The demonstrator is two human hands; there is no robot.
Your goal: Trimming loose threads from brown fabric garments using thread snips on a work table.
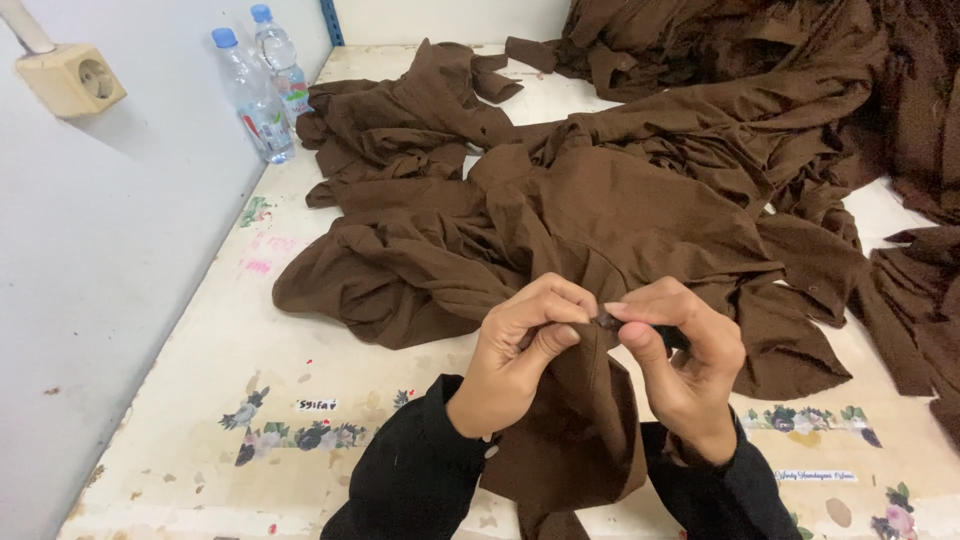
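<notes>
Head view: my left hand (525,350) and right hand (680,355) pinch the dark brown cotton garment (600,230) fold together near the bench's (200,400) front edge, raised for close inspection.

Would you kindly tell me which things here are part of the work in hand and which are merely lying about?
In hand:
- left hand
- right hand
- brown garment, edge pinched between both

Lying about:
- two water bottles
- brown garment pile
- wall socket
- table
</notes>
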